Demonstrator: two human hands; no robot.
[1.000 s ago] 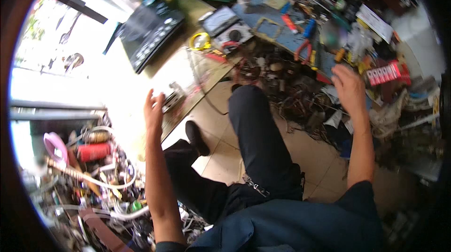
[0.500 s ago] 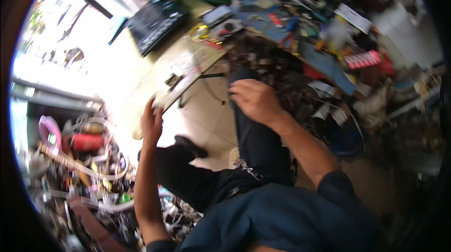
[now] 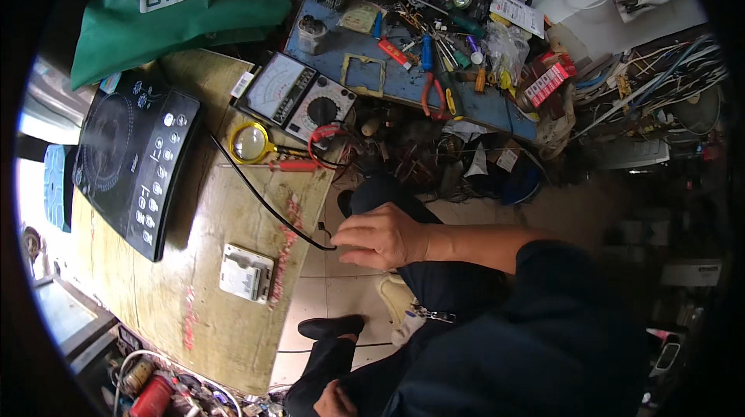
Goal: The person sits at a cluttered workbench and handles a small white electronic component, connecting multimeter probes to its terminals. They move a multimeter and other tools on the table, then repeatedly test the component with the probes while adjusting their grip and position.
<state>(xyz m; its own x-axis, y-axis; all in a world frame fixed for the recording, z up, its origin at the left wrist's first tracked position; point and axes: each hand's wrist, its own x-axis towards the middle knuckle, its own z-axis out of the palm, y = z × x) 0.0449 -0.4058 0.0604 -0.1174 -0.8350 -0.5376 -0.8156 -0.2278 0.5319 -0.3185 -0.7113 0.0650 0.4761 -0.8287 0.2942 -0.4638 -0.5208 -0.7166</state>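
My right hand (image 3: 376, 237) is just beyond the table's right edge, fingers curled together around the end of a black power cord (image 3: 260, 193). The cord runs over the table from beside a black induction cooktop (image 3: 128, 161), which lies tilted at the left. My left hand (image 3: 335, 401) is low by my thigh at the bottom edge; its fingers are mostly hidden. Near the cord are a yellow magnifying glass (image 3: 250, 142), a red-handled screwdriver (image 3: 293, 166) and an analog multimeter (image 3: 299, 99) with a red lead. A white switch or socket plate (image 3: 247, 273) lies near the table edge.
A green bag (image 3: 209, 21) stands behind the cooktop. On a blue board (image 3: 497, 106) lie pliers (image 3: 434, 97), screwdrivers and flashlights. Bundled wires (image 3: 660, 67) are heaped at the far right. A red cylinder (image 3: 151, 395) sits among clutter at the lower left. Pinkish scraps dot the wooden table (image 3: 132, 300).
The view has turned left and come nearer to the table. My right hand now grips the cord; earlier it was over my knee. My left hand has dropped from the table's edge to my thigh.
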